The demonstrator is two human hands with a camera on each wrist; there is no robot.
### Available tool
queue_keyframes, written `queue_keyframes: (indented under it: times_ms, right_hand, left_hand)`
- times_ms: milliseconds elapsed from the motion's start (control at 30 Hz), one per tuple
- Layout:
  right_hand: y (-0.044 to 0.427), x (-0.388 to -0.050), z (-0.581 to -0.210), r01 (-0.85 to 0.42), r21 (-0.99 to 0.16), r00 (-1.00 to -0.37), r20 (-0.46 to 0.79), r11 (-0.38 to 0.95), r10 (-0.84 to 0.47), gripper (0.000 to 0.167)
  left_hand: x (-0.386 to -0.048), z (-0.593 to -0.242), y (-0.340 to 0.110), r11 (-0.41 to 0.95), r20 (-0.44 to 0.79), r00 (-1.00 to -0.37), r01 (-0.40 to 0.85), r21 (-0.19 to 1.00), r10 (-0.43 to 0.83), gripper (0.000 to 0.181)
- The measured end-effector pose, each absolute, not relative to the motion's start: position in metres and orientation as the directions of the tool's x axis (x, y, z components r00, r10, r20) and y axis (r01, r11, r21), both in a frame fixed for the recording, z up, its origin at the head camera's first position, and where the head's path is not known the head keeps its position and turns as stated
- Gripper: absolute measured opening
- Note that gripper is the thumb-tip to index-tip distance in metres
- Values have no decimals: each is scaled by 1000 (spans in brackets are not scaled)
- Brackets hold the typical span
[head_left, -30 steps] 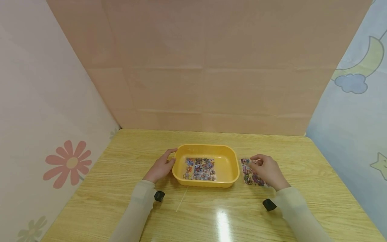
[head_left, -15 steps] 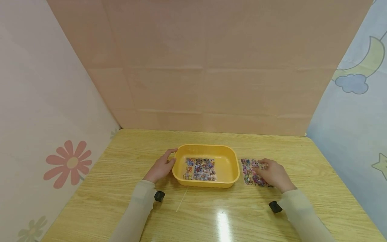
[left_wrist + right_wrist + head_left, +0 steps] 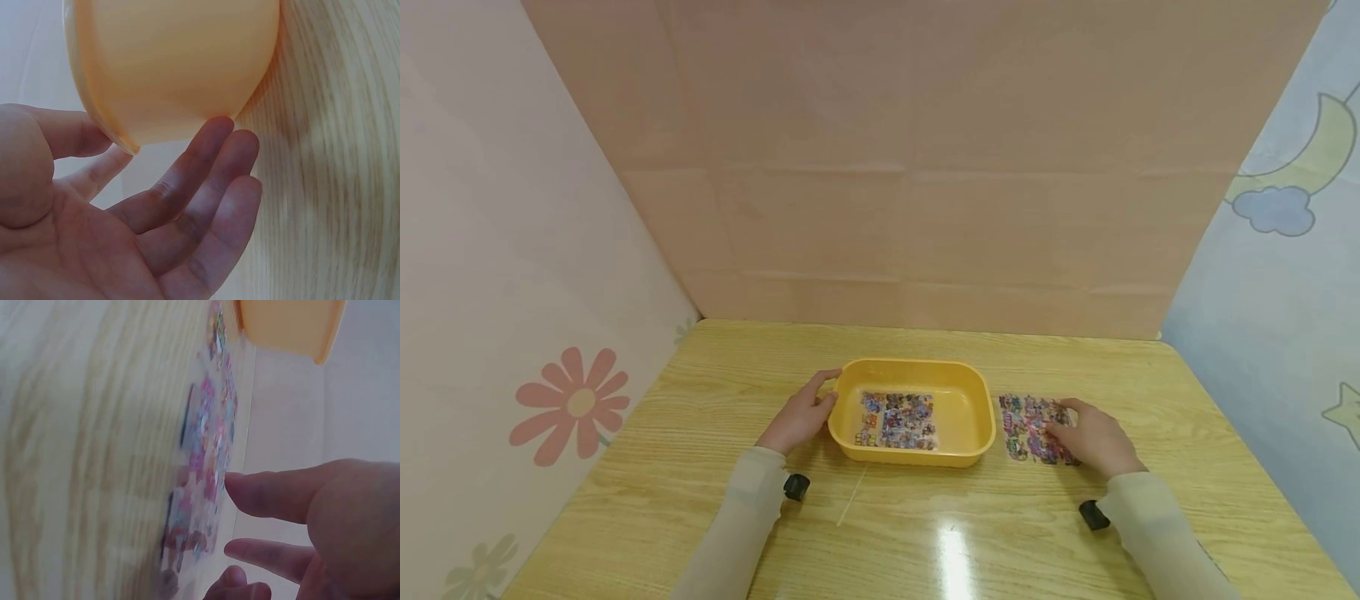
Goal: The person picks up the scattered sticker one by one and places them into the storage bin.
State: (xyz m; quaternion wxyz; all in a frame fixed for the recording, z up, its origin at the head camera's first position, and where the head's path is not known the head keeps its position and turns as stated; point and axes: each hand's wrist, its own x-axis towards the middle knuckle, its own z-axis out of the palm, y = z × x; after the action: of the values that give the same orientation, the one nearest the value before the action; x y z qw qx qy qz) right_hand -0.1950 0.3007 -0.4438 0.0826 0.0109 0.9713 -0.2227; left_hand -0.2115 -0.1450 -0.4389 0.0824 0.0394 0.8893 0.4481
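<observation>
On the wood-grain table (image 3: 1000, 533), the person's left hand (image 3: 799, 417) is at the left end of the yellow tray (image 3: 910, 457), fingers relaxed and touching it. From the left wrist view I log the thumb at the rim, another finger behind it, and three fingers loosely extended beneath, one tip apparently against the outer wall. The person's right hand (image 3: 1097, 440) is released: thumb and index finger reach leftward with a gap between them, their tips at the right part of a printed sheet (image 3: 1028, 429). I cannot tell whether the thumb presses it. That sheet lies on the table just beside the tray's right end; a second sheet (image 3: 898, 422) lies inside the tray, toward its left side. Both forearms come in from the near edge in pale sleeves (image 3: 730, 517), with a black device (image 3: 796, 487) at each wrist. Labels: both sheets carry crowded, multicoloured figures. I note orange lettering on the tray's sheet and pinkish lettering on the other, each too small for me to read.
</observation>
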Motion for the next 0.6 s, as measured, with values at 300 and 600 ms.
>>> queue_keyframes:
  times_ms: [300,600]
  right_hand:
    - [306,-198,-450,31,-449,-982,-178,893,-56,67]
    - [311,-197,-452,21,-409,-979,-193,912,-64,68]
  left_hand:
    - [-211,-439,-146,600,-107,-984,0,800,142,47]
    - [-210,-438,-146,595,-114,-983,-6,804,144,46]
